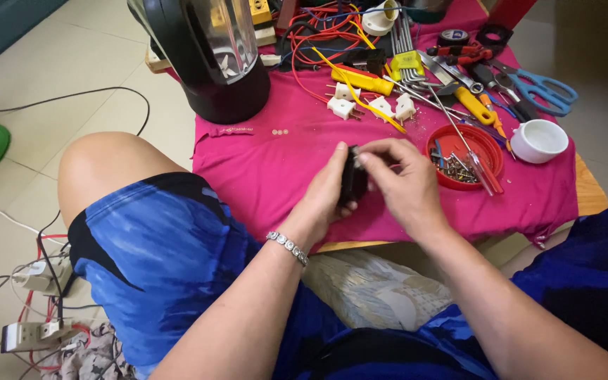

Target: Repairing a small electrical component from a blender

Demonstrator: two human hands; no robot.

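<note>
Small black part [352, 179] at frame centre, over the pink cloth [262, 169] on the table. Left hand [328, 193] grip closed around it from the left; right hand [399, 179] grip pinched on its top edge. Red dish [490, 144] of screws just right; white plugs [371, 105] above; black blender [212, 56] upper left.

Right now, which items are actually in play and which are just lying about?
In play:
- small black part, held between both hands
- left hand, cupping it
- right hand, fingers at its top

Lying about:
- white plugs
- red dish of screws
- blue scissors
- yellow screwdriver
- white cup
- black blender
- pink cloth
</note>
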